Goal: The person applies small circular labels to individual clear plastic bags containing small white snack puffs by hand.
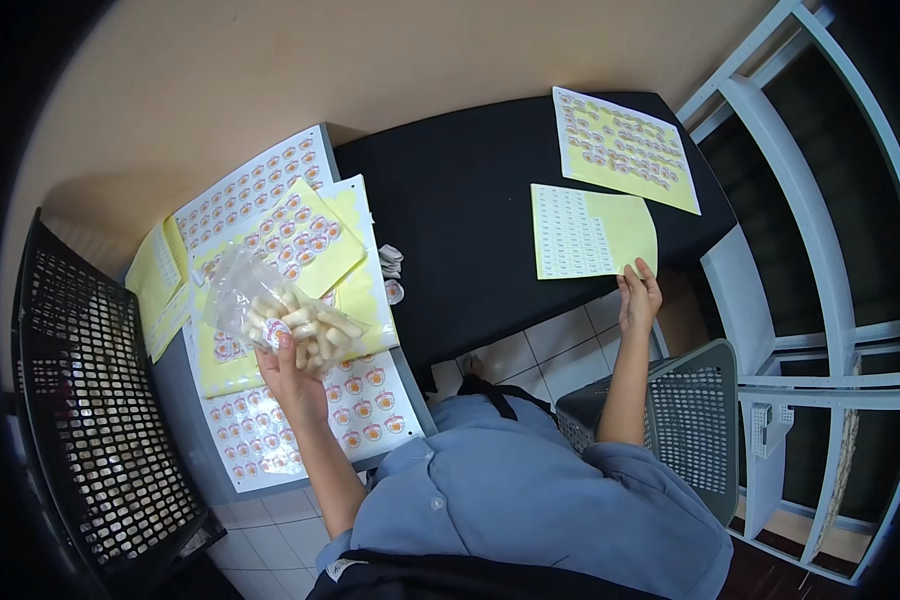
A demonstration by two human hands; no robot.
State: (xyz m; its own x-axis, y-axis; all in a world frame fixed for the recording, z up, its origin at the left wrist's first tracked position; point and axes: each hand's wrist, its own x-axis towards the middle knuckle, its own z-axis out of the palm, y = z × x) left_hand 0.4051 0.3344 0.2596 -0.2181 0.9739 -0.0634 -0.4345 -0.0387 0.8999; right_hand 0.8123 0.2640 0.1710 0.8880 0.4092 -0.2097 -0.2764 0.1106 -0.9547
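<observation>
My left hand holds up a clear plastic bag filled with pale, elongated snack pieces, over the sticker sheets at the left. My right hand reaches to the near edge of the black table, its fingertips touching the lower right corner of a yellow sheet of small white labels. A second yellow sheet with round orange stickers lies further back on the right.
A black mesh basket stands at the left and a grey mesh basket by my right side. Several peeled bits lie on the table's left edge. White metal shelving fills the right.
</observation>
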